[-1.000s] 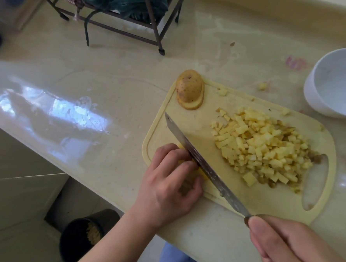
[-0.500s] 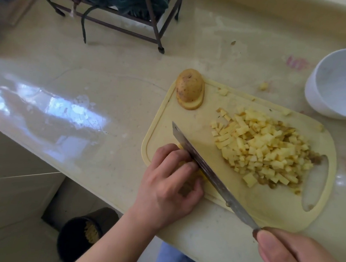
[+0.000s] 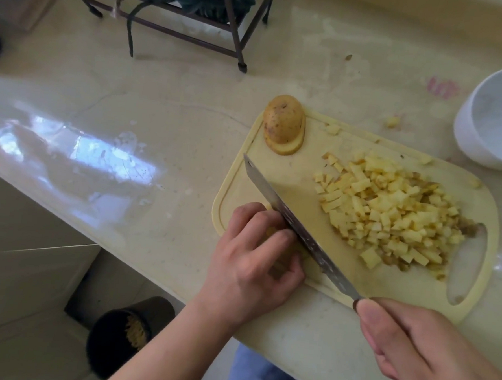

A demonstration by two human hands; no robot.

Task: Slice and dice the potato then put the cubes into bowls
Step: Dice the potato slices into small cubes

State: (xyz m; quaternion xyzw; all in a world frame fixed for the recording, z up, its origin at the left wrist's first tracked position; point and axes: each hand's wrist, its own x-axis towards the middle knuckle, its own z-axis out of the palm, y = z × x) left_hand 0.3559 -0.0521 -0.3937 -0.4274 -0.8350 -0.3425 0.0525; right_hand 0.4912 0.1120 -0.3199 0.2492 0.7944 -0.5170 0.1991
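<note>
Potato strips, pale yellow (image 3: 273, 231), mostly hidden under curled left hand (image 3: 254, 257) at cream plastic cutting board (image 3: 274, 167) near corner. Steel knife blade (image 3: 297, 231) against knuckles, handle wrapped by right hand (image 3: 428, 353). Dicing underway; next: straight downward cut, fingertips tucked back.

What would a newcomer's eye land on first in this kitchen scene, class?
The heap of potato cubes on the cutting board's right half. Then the knife, held by the right hand, slanting across the board beside the left hand.
</note>
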